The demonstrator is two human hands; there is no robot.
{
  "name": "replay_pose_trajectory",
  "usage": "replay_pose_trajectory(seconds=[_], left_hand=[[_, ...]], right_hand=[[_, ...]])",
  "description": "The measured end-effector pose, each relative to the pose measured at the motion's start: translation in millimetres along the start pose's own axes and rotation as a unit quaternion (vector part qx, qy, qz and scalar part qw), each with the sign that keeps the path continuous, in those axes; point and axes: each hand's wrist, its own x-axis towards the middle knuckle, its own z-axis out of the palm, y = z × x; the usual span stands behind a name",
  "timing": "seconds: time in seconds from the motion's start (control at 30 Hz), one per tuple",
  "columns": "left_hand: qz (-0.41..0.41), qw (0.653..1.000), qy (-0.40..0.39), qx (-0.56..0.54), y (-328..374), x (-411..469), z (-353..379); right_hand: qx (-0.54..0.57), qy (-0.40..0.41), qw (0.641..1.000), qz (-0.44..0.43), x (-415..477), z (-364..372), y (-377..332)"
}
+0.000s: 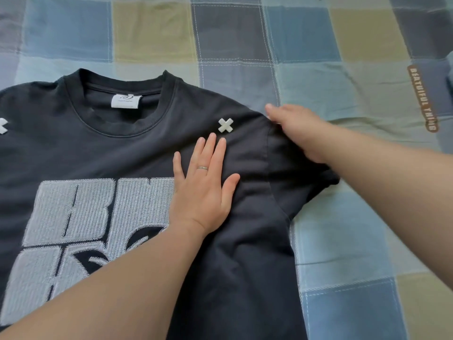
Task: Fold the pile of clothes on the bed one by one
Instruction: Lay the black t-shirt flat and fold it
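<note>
The black T-shirt [122,148] is laid on the bed [343,241], collar [169,94] toward 12 o'clock, pressed by the flat left hand [203,190], its 3 o'clock sleeve [306,187] covered by the right hand [296,130], grip unclear.

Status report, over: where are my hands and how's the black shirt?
Left hand flat on black T-shirt chest. Right hand at its sleeve, grip unclear. Shirt spread face-up on checked bedcover. Nothing blocking.

On my feed the left hand [201,190] wears a thin silvery ring [203,168] on its ring finger, and its nails are cut short. The forearms behind it and behind the right hand [299,133] are bare.
</note>
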Motion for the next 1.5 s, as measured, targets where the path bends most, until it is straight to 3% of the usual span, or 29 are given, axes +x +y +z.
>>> replay_pose_trajectory(seconds=[0.1, 0.17, 0.33, 0.4, 0.47, 0.57, 0.63, 0.87, 0.97, 1.03, 1.07, 1.13, 1.23, 1.37, 1.5], left_hand=[[-0.001, 1.000, 0.002, 0.003, -1.7, -0.3, 0.5], [-0.002, 1.000, 0.004, 0.005, -2.1, 0.0, 0.4], [0.003, 1.000, 0.011, 0.010, -1.2, 0.0, 1.6], [0.005, 1.000, 0.015, 0.004, -1.5, 0.1, 2.5], [0.005, 1.000, 0.020, -0.005, -1.6, 0.1, 3.0], [0.004, 1.000, 0.015, -0.012, -2.2, 0.4, 3.5], [0.005, 1.000, 0.002, -0.022, -3.3, 3.0, 1.4], [0.023, 0.996, -0.074, -0.049, 2.6, -32.9, -7.9], [0.013, 0.993, -0.107, -0.051, 7.9, -50.1, -8.3], [0.007, 0.992, -0.125, -0.031, 13.6, -56.1, -7.4], [0.004, 0.991, -0.133, -0.024, 17.6, -58.7, -6.6], [0.019, 0.989, -0.148, -0.001, 27.3, -66.5, -3.9], [0.070, 0.985, -0.150, 0.055, 41.2, -80.4, 2.1], [0.084, 0.987, -0.122, 0.065, 55.3, -87.1, 3.7], [0.051, 0.994, -0.085, -0.055, 66.0, -84.2, 1.3]], right_hand=[[-0.046, -0.239, 0.962, 0.122, -15.6, -41.5, 8.2], [-0.065, -0.314, 0.932, 0.166, -30.2, -57.7, 20.4], [0.071, -0.148, 0.976, 0.142, -55.3, -69.8, 60.5], [0.113, -0.102, 0.976, 0.153, -63.7, -72.7, 71.3], [0.261, -0.109, 0.941, 0.187, -75.6, -71.0, 78.3], [0.506, -0.108, 0.840, 0.161, -101.1, -54.3, 86.0], [0.560, -0.086, 0.810, 0.155, -115.2, -38.0, 91.1], [0.438, 0.046, 0.863, 0.247, -124.8, -15.0, 88.0], [0.306, 0.176, 0.909, 0.222, -122.4, -36.4, 97.7], [0.293, 0.239, 0.903, 0.203, -117.2, -45.5, 102.6], [0.332, 0.236, 0.892, 0.196, -116.3, -44.0, 103.4], [0.406, 0.149, 0.878, 0.204, -117.9, -31.2, 97.2], [0.343, 0.044, 0.908, 0.237, -120.7, -18.1, 97.6], [0.278, 0.154, 0.910, 0.265, -115.2, -41.7, 119.2], [0.313, 0.171, 0.907, 0.225, -111.4, -43.0, 116.2]])
